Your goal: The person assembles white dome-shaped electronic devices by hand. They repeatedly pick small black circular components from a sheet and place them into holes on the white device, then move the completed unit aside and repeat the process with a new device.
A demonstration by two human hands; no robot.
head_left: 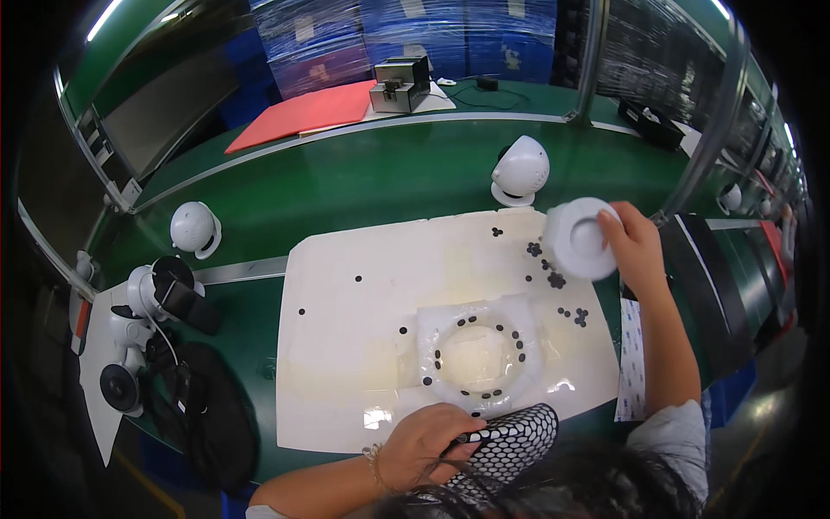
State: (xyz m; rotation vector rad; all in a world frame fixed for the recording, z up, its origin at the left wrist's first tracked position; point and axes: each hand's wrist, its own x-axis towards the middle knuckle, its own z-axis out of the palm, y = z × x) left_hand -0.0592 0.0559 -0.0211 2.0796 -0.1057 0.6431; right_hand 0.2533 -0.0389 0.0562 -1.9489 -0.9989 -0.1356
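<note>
Green bench (389, 169), white board (346, 363) on top. Right hand (638, 248) pinches a round white part (586, 238) by its rim, near loose black dots (556, 280); that one-sided grip could slip, scattering them. Left hand (432, 444) pinches a slim dark thing (465, 438), kind unclear.

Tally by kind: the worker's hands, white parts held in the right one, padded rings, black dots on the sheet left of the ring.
Hands, left hand and right hand: 2
White round part: 1
Padded ring: 1
Black dots: 3
Total: 7
</note>
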